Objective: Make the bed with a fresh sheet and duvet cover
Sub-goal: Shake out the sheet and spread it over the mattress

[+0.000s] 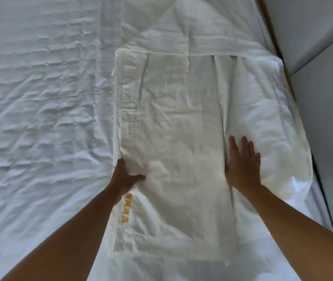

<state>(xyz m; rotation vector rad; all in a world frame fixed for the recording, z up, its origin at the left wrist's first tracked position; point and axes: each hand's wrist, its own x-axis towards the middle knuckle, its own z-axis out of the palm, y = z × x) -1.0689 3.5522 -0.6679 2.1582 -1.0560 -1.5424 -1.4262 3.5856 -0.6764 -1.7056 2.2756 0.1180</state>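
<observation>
A folded white duvet cover [173, 122] with orange embroidered characters along its near left edge lies on the bed, over a wrinkled white sheet [40, 110]. My left hand [124, 175] grips the cover's left edge, thumb on top and fingers tucked under the fabric. My right hand [242, 165] lies flat with straight fingers on the cover's right part, next to a long fold. A thicker white duvet [267, 110] shows under the cover at the right. Another folded layer with a triangular flap [181, 31] lies beyond.
The bed's right edge [295, 94] runs diagonally past the duvet. Beyond it are grey padded wall panels [323, 57]. The wrinkled sheet covers the whole left half of the bed.
</observation>
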